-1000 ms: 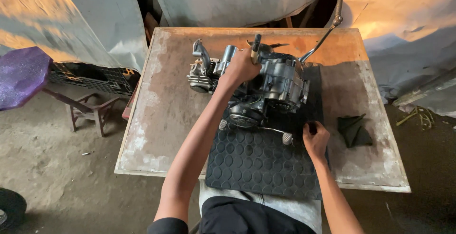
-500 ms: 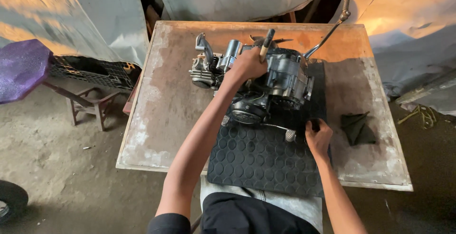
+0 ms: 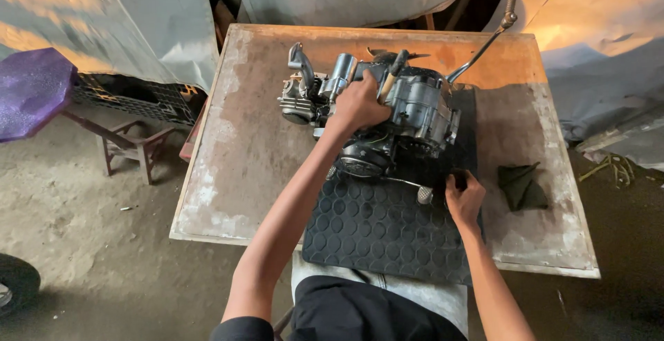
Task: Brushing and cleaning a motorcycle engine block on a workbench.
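Evidently the work is at an early stage; the motorcycle engine [image 3: 387, 116] is seen whole on the rubber mat [image 3: 387, 230]; a wooden-handled tool [image 3: 389, 78] is gripped in the closed left hand [image 3: 360, 102]; the right hand [image 3: 465, 199] is pressed on the mat, fingers curled, whether pinching anything cannot be told.

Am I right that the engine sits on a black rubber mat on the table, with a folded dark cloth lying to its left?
Not quite. The head view shows the cloth lying to the right of the engine, near the right hand. The rest holds: the engine sits on the black rubber mat on the table.
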